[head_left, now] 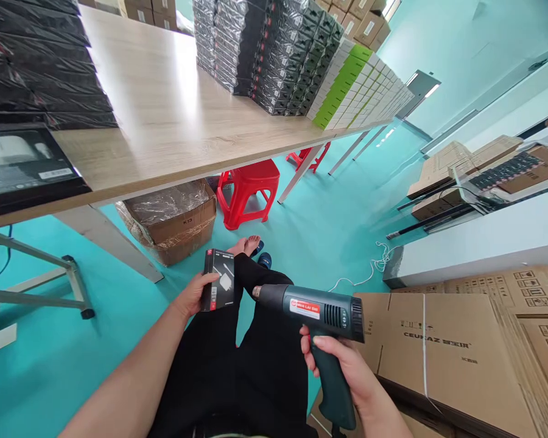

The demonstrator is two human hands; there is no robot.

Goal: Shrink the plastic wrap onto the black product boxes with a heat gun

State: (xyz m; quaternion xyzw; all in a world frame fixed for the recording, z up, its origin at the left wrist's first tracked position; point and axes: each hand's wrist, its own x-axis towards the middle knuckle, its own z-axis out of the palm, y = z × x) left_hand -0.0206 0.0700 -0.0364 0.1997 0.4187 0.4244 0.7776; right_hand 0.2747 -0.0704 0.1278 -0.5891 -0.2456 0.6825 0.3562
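Observation:
My left hand [196, 292] grips a small black product box [223, 283] by its left side, the thumb across its front. A white charger and cable are printed on that face. In my right hand [342, 365] is a dark green heat gun [322, 310], fingers wrapped round its handle. Its metal nozzle points left towards the box, with a gap between the two. Both things are held above my lap, over my black trousers [242, 365]. Whether the heat gun is running cannot be seen.
A wooden table [164, 115] ahead carries stacks of film-wrapped black boxes [274, 55] and white-green boxes [360, 85]. Below stand a red stool [251, 188] and an open carton [178, 225]. Flattened cartons [438, 347] lie at right. A white cable [374, 264] trails on the floor.

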